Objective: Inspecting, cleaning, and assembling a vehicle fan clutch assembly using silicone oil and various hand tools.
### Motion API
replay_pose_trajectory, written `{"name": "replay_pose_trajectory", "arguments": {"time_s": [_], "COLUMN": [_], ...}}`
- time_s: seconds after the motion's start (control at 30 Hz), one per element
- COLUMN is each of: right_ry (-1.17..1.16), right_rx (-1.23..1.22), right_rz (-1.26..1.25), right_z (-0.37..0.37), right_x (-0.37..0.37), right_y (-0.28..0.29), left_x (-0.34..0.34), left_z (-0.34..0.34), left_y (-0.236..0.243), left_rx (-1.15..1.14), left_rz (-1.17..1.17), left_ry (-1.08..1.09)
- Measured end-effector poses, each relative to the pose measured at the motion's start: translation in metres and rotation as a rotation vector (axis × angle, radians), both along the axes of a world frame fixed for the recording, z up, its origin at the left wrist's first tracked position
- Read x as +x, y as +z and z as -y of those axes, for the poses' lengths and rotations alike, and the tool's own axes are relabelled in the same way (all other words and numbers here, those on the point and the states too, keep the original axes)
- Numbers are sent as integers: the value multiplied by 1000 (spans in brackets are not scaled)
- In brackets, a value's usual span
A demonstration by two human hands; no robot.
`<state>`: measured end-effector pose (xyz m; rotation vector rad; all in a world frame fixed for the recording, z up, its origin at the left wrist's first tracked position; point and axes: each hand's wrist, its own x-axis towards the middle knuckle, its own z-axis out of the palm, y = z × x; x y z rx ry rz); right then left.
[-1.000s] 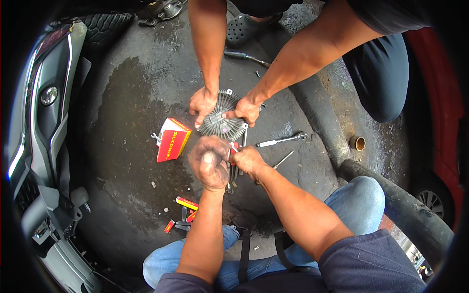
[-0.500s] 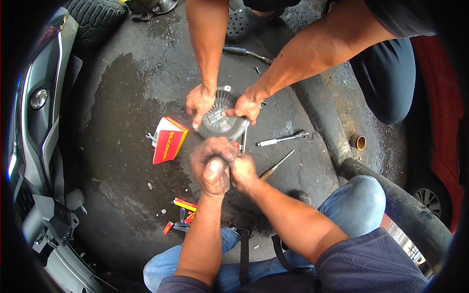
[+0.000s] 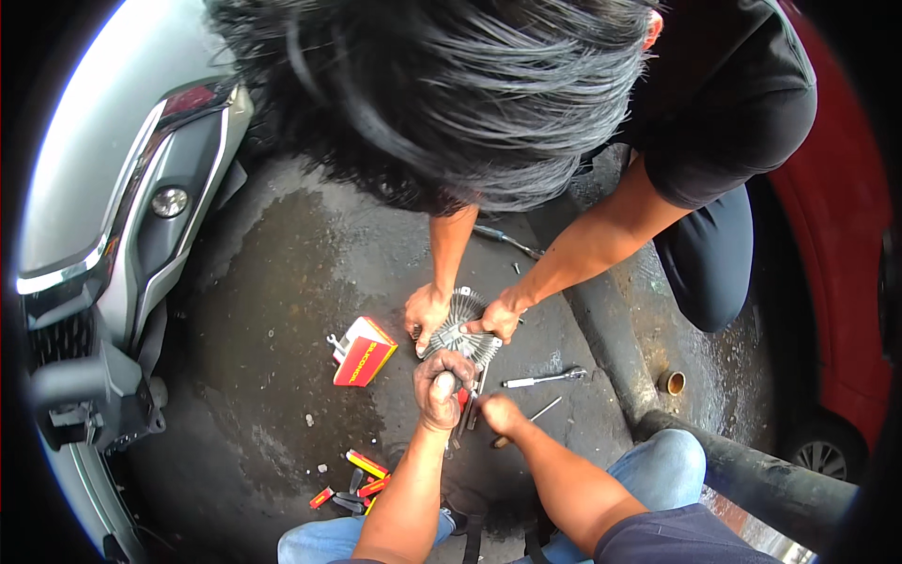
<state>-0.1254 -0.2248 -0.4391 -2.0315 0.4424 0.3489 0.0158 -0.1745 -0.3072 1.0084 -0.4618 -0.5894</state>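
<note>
A finned round metal part, like a fan clutch [image 3: 467,310], lies on the dark floor, gripped at both sides by a co-worker's hands [image 3: 428,311]. My left hand [image 3: 440,387] is closed at its near edge, thumb uppermost; what it holds is hidden. Beside it, apart, is my right hand [image 3: 501,415], rounded and blurred, its fingers hidden. Between my hands a red piece [image 3: 462,397] and thin metal tools [image 3: 464,428] show in part. A screwdriver [image 3: 543,410] lies by my right wrist.
Left of the part stands a red-and-yellow box [image 3: 365,353] with a wrench [image 3: 334,347] behind it. A ratchet [image 3: 545,378] lies to the right. Small red-and-yellow packs [image 3: 366,464] lie near left. A thick pipe [image 3: 752,467], brass-coloured ring [image 3: 672,383] and car bumper [image 3: 141,235] flank the area.
My right hand has come away from my left, toward the right. The co-worker's head has come into view, bent over the part. The whole view has shifted, so the floor items appear lower.
</note>
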Motion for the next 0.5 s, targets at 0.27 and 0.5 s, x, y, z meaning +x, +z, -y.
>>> {"name": "replay_pose_trajectory", "arguments": {"time_s": [0.27, 0.5], "right_ry": [-527, -391], "right_rx": [212, 72], "right_rz": [-278, -332], "right_z": [46, 67], "right_x": [11, 27], "right_y": [31, 90], "left_x": [-17, -23], "left_z": [11, 13], "left_y": [29, 20], "left_rx": [118, 15], "left_rz": [198, 69], "left_ry": [405, 254]}}
